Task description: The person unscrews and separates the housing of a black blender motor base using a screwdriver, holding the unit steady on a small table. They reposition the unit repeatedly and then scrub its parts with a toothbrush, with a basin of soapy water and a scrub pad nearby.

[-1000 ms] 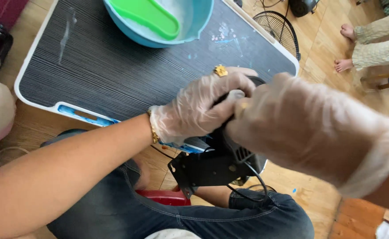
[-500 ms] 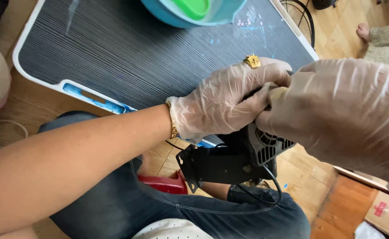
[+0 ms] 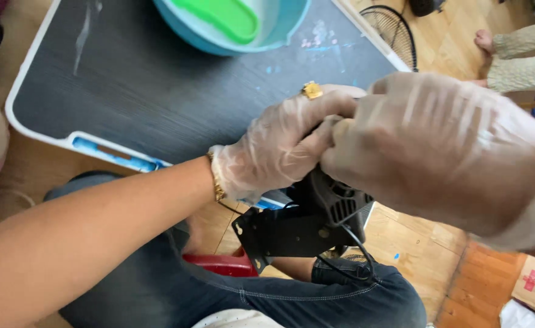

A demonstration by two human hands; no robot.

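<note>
Wooden floor shows under my knees as both gloved hands close on a black motor [image 3: 325, 209] over my lap: my left hand [image 3: 276, 152] grips its top, my right hand [image 3: 444, 149] wraps beside it. Its long axis runs up-down, bracket [image 3: 283, 234] lowest. Beyond, on the dark table [image 3: 127, 91], a blue bowl [image 3: 243, 30] holds a green scoop [image 3: 222, 17].

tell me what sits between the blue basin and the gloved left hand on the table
In the head view only bare dark tabletop, flecked with pale smears, lies between the blue basin and the left hand.
</note>
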